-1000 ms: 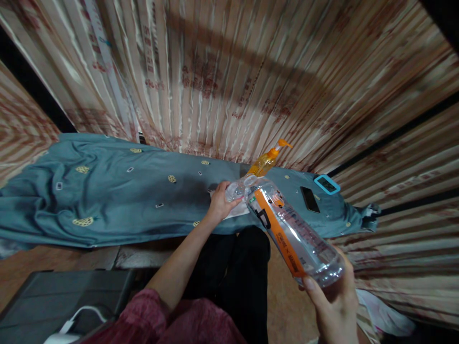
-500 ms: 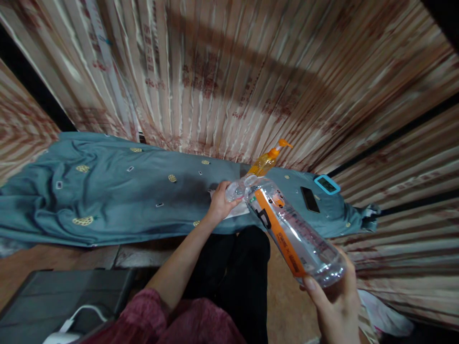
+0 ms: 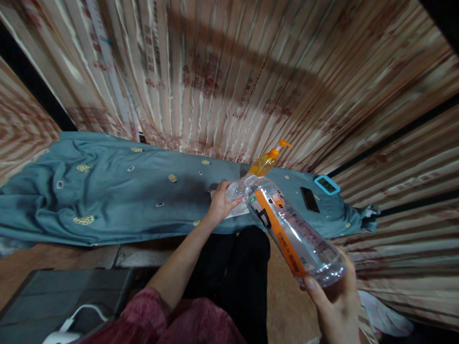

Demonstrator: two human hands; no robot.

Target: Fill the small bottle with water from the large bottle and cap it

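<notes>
My right hand (image 3: 335,306) grips the base of a large clear plastic bottle with an orange label (image 3: 292,229), tilted so its neck points up and left. The neck meets a small clear container (image 3: 237,189) that my left hand (image 3: 219,204) holds on the teal cloth. Under the container lies a white sheet (image 3: 237,211). Just behind stands an orange pump bottle (image 3: 267,161).
A teal patterned cloth (image 3: 107,191) covers the long table. A black phone (image 3: 310,199) and a blue-framed small device (image 3: 326,184) lie at its right end. A striped curtain (image 3: 229,71) hangs behind. A dark case (image 3: 53,296) with a white cable sits lower left.
</notes>
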